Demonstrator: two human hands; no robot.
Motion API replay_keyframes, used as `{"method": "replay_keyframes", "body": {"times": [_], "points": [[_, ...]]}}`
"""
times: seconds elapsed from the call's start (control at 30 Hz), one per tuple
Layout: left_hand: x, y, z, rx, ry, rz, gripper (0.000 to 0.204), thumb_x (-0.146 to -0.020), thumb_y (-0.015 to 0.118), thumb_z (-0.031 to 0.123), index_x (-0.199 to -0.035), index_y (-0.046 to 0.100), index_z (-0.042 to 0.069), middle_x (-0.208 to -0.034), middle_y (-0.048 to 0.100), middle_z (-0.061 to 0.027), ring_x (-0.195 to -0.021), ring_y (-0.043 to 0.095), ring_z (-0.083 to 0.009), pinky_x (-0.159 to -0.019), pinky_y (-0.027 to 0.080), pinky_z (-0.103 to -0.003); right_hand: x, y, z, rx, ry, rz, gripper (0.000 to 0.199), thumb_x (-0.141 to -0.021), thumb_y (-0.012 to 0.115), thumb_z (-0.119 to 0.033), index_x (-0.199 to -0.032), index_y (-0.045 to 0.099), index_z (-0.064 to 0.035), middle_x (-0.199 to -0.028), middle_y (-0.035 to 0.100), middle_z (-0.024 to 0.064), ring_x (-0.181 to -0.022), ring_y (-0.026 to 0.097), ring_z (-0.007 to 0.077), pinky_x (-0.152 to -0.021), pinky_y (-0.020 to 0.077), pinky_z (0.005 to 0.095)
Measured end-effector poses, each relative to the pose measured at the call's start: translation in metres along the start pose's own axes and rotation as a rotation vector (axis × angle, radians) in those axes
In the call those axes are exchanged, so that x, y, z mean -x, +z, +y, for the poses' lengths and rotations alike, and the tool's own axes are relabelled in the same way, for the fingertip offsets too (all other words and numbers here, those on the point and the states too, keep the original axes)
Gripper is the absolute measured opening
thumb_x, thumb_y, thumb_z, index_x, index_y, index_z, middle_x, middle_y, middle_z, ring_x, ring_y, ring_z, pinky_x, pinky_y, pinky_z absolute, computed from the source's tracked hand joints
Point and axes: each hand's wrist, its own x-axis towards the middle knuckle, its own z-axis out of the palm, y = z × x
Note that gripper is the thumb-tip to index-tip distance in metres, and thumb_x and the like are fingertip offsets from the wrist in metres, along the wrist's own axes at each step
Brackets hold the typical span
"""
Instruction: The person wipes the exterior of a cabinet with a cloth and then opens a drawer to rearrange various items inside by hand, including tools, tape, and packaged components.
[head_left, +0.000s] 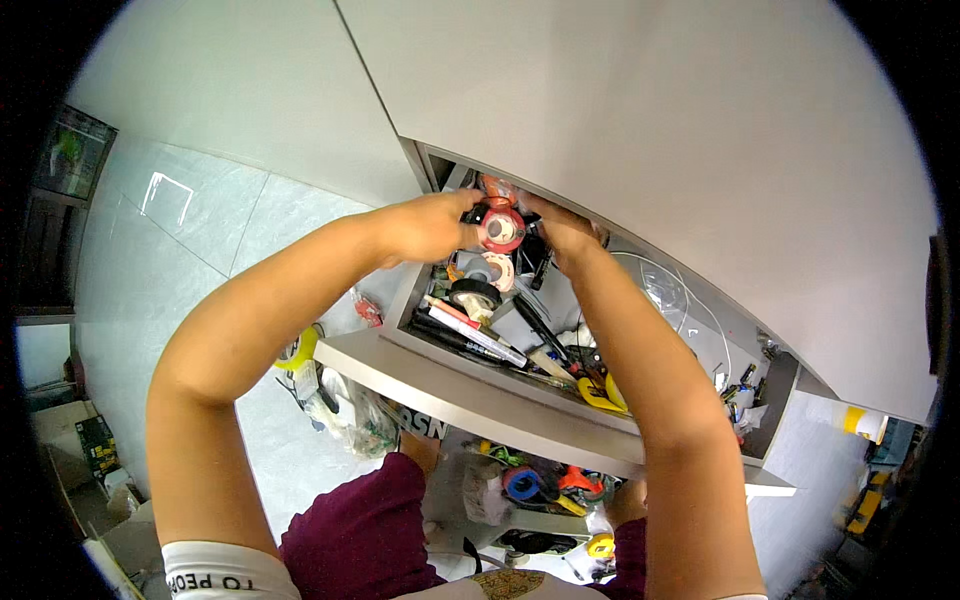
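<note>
My left hand (430, 228) reaches into the open drawer (470, 375) from the left. Its fingers and thumb close on the edge of a red tape roll (502, 230) with a pale core. Beside the roll, deep in the back of the drawer, is my right hand (562, 232); its fingers are blurred and partly hidden among dark items and an orange-red piece (497, 188). Just nearer lie a pale roll (499, 270), a black roll (474, 296) and several pens, among them a white marker (497, 345).
The cabinet front (640, 130) overhangs the drawer's back. A white cable (680, 290) and small parts fill its right side; a yellow-handled tool (600, 392) lies near the front. Below are a blue tape roll (521, 484), plastic bags (350, 420) and a yellow roll (297, 350).
</note>
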Motion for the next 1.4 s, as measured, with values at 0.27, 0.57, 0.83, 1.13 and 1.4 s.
{"method": "replay_keyframes", "body": {"times": [0.27, 0.57, 0.83, 1.13, 1.4], "points": [[-0.034, 0.003, -0.016, 0.403, -0.075, 0.015, 0.053, -0.09, 0.056, 0.022, -0.136, 0.039, 0.001, -0.133, 0.047, -0.0108, -0.12, 0.042, -0.0209, -0.101, 0.031, -0.032, -0.004, 0.019, -0.026, 0.066, 0.139, -0.377, 0.079, -0.069, 0.072, -0.05, -0.132, 0.047, -0.0098, -0.14, 0.041, 0.0132, -0.129, 0.037, 0.0295, -0.108, 0.0272, 0.0387], [-0.031, 0.005, -0.026, 0.346, -0.002, 0.049, 0.067, -0.09, 0.057, 0.021, -0.141, 0.023, -0.006, -0.138, 0.041, -0.0195, -0.126, 0.039, -0.0238, -0.105, 0.029, -0.031, 0.022, 0.019, -0.011, -0.043, 0.465, -0.262, 0.075, -0.061, 0.076, -0.041, -0.118, 0.056, 0.0035, -0.121, 0.056, 0.0152, -0.111, 0.05, 0.0262, -0.096, 0.0371, 0.0378], [-0.034, -0.002, -0.009, 0.306, -0.125, 0.013, 0.064, -0.085, 0.062, 0.024, -0.138, 0.035, 0.001, -0.127, 0.052, -0.0095, -0.115, 0.046, -0.019, -0.095, 0.036, -0.03, 0.029, 0.003, -0.036, -0.133, 0.445, -0.595, 0.082, -0.059, 0.079, -0.043, -0.126, 0.052, -0.0046, -0.135, 0.046, 0.0152, -0.13, 0.033, 0.0264, -0.108, 0.0174, 0.0413], [-0.02, -0.007, -0.018, 0.361, 0.106, -0.091, 0.059, -0.089, 0.059, 0.028, -0.138, 0.037, 0.002, -0.136, 0.046, -0.0082, -0.125, 0.041, -0.0175, -0.1, 0.032, -0.028, 0.043, -0.021, -0.059, -0.042, 0.463, -0.621, 0.087, -0.062, 0.079, -0.051, -0.128, 0.05, -0.0025, -0.132, 0.05, 0.0161, -0.131, 0.033, 0.0275, -0.108, 0.0112, 0.0498], [0.014, -0.014, -0.01, 0.453, 0.135, -0.374, 0.056, -0.091, 0.058, 0.029, -0.138, 0.039, 0.006, -0.133, 0.049, -0.009, -0.119, 0.047, -0.0177, -0.099, 0.038, -0.034, 0.083, -0.064, -0.105, 0.041, 0.332, -0.619, 0.055, -0.064, 0.084, -0.021, -0.11, 0.062, -0.0005, -0.102, 0.065, 0.0098, -0.093, 0.059, 0.0178, -0.087, 0.0453, 0.0309]]}}
